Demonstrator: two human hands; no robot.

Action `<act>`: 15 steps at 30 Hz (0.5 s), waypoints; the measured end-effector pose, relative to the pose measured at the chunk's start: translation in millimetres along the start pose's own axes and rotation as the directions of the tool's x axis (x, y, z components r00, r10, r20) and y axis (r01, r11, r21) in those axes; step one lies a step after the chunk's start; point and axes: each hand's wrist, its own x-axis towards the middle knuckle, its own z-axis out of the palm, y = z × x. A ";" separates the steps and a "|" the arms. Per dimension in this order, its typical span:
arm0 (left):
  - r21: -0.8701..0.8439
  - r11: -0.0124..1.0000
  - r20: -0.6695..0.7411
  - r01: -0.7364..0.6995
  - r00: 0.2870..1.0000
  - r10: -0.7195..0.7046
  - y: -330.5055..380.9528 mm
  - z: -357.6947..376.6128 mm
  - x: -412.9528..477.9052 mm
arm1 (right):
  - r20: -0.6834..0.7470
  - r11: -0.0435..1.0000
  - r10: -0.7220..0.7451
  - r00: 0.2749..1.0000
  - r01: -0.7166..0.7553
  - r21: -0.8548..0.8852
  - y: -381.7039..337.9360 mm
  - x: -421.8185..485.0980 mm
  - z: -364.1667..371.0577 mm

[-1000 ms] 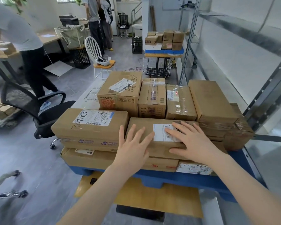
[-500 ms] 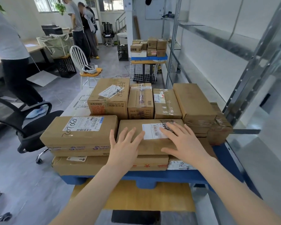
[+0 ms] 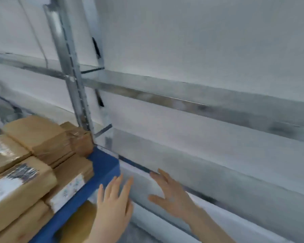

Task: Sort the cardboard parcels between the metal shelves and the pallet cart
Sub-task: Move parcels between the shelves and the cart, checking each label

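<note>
- Lying stacked in layers at the far left, the parcels (image 3: 25, 172) sit on the cart (image 3: 102, 165). They are packed edge to edge, likely so the load holds together. The rightmost one stands just beside the post (image 3: 69, 76).
- The cart's blue corner comes close up to the shelves (image 3: 112, 81), I judge to keep each carry short.
- The left hand (image 3: 112, 206) hovers just right of the cart's edge, fingers straight and spread, holding nothing.
- The right hand (image 3: 170, 195) hovers near it, in front of the lower shelf (image 3: 226, 174), fingers spread, thumb out, nothing in it. Blur hides whether a fingertip touches the shelf's lip.
- Both palms face the shelves with a gap between them. I judge they are either sizing up a spot or between carries. All parcels in view are on the cart.
- Surface: the lower shelf is grey sheet metal with a dark front lip. The upper shelf (image 3: 182, 96) runs from the post towards the right edge.
- Room: a thin cable (image 3: 36, 37) drops down at the upper left, a white wall (image 3: 209, 32) stands behind the shelves, and grey floor (image 3: 140, 233) shows below the hands. The picture is smeared, so the labels cannot be read.
</note>
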 end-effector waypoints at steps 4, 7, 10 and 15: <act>-0.140 0.961 0.058 -0.236 0.967 0.246 134.9 41.7 -1.3 | -0.041 0.939 0.343 0.938 -0.344 -0.003 82.8 -134.8 -37.2; -0.221 0.875 0.055 -0.430 0.891 0.451 230.3 59.3 -6.2 | -0.138 0.811 0.583 0.801 -0.583 0.043 132.7 -236.6 -85.1; -0.262 0.797 0.099 -0.544 0.806 0.583 320.1 62.6 -13.7 | -0.255 0.668 0.737 0.626 -0.733 0.130 172.2 -334.2 -129.9; -0.297 0.668 0.143 -0.682 0.660 0.737 456.0 77.1 -42.9 | -0.360 0.495 0.842 0.403 -0.842 0.216 242.5 -480.0 -179.0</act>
